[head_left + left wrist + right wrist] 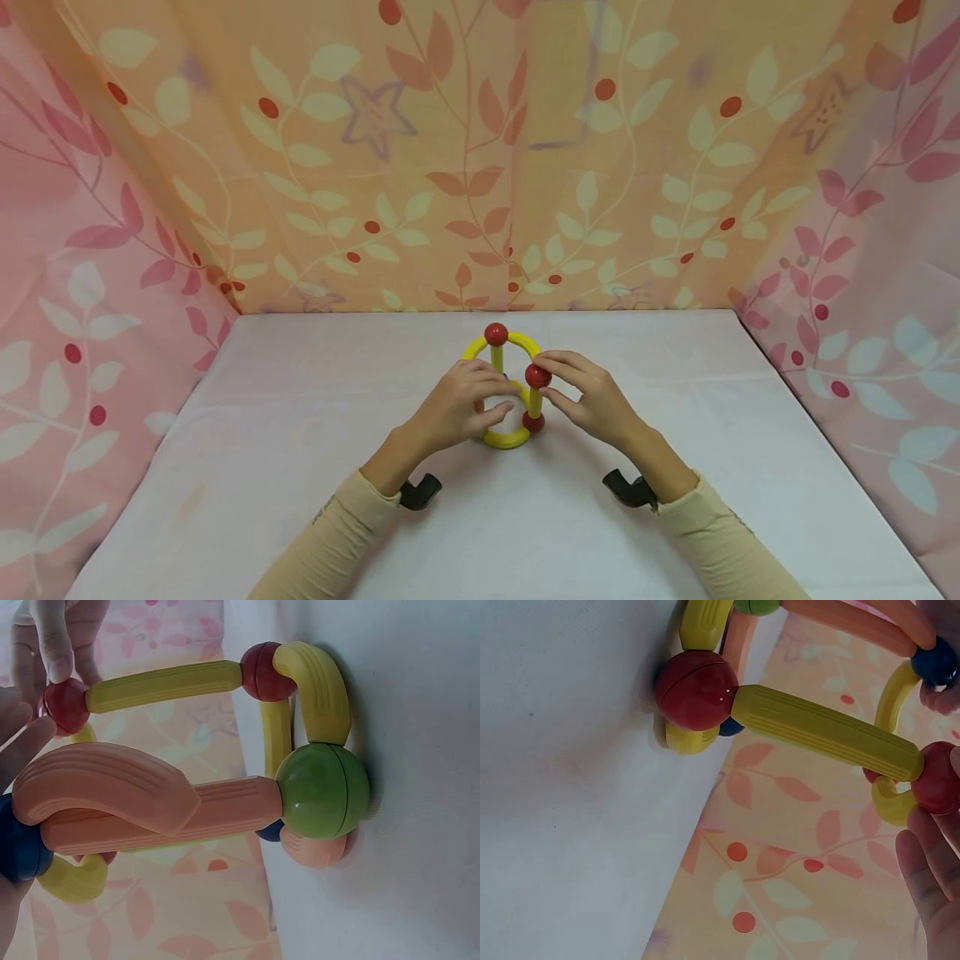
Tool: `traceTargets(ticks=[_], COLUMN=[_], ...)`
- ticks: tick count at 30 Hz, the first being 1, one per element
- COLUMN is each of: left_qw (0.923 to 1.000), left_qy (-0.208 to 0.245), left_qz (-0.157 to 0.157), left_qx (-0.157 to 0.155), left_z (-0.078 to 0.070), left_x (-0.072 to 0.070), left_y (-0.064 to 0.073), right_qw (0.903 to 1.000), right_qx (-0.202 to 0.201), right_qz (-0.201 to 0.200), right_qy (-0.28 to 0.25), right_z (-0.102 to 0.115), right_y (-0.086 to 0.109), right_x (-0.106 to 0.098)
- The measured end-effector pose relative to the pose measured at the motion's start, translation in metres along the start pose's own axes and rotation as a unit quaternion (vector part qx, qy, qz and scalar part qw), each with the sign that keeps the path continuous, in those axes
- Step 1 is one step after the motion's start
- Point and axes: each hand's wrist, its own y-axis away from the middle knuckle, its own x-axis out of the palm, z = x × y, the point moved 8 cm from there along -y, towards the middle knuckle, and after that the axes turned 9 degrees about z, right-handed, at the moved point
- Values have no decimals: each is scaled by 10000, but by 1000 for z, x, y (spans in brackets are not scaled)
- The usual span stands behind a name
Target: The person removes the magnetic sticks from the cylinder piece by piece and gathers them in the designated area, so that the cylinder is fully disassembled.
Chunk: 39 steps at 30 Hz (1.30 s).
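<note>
A magnetic stick-and-ball frame [506, 437] stands upright on the table, with a ring of curved sticks at its base. My right hand [596, 400] pinches the red ball [538, 376] atop an upright yellow stick [829, 731]. My left hand [457, 404] bends over the frame's left side, its fingers around a blue ball [935, 661] on top of a straight orange stick [232, 802]. From that blue ball a curved orange stick [105, 784] extends, its end apart from the right-hand red ball. A green ball [324, 791] sits at the orange stick's foot.
Another red ball [496, 334] tops the frame at the back, joined to yellow curved sticks. A white cloth covers the table [300, 375]. Patterned fabric [465, 167] rises behind and at both sides. Black wrist mounts [420, 492] hang under the forearms.
</note>
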Motion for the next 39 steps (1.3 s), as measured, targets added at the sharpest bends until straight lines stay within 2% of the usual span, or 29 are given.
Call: traceTargets(ticks=[8,12,17,21,26,29,31,34,39], left_qw=[9998,9982,9918,9832,9638,9497,9401,9238,8885], left_qy=[118,459,961,1333,1822,2205,2525,3082,3856], left_qz=[-180,-360,-797,-1069,-1377,-1458,-1371,-949,164], left_qx=[-19,-109,-264,-650,-1376,-1681,-1833,-2064,-2481], left_z=[5,10,21,37,62,76,85,96,109], left_x=[-4,-8,-18,-26,-35,-37,-36,-25,10], left_y=[3,7,19,32,48,57,60,64,69], right_qw=[9996,9992,9970,9929,9822,9702,9604,9462,9253], right_qx=[78,160,432,782,1238,1483,1651,1925,2247], right_qz=[78,13,-110,-203,-208,-183,-177,-92,234], right_qy=[-249,-354,-628,-873,-1394,-1907,-2238,-2600,-3048], right_z=[-2,-4,-10,-19,-32,-40,-46,-54,-61], right_y=[1,3,8,14,21,25,28,32,37], right_x=[1,0,0,-1,1,4,7,14,30])
